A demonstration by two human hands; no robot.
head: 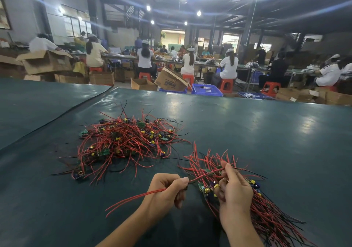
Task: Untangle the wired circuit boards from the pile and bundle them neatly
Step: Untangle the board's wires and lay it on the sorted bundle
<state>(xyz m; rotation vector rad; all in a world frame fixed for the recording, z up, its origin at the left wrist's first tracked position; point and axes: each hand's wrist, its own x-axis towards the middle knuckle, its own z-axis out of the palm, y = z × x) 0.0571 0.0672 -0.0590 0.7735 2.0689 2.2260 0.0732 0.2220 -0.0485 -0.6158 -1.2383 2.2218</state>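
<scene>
- The tangled pile [123, 142] of wired circuit boards lies on the green table [276, 132], left of centre and farther off than the hands; red leads loop through one another, with small green boards and yellow parts caught among them
- The right hand [234, 187] is clamped round the gathered bundle [266, 214], near and right, boards grouped by the fingers and leads fanning towards the near right
- The left hand [165, 191] pinches a pair of red wires [152, 192] between thumb and fingers; their free ends trail to the near left, the other end runs right to a board [208, 170] at the bundle
- The two hands are close but apart, joined only by that wire
- Judged by look, each piece is light; the leads are soft and springy, snagging easily, while solder joints at the board are likely the weak point
- Best taken by the board edge or the leads just beside it, drawing slowly rather than yanking a far end, so loops slide free
</scene>
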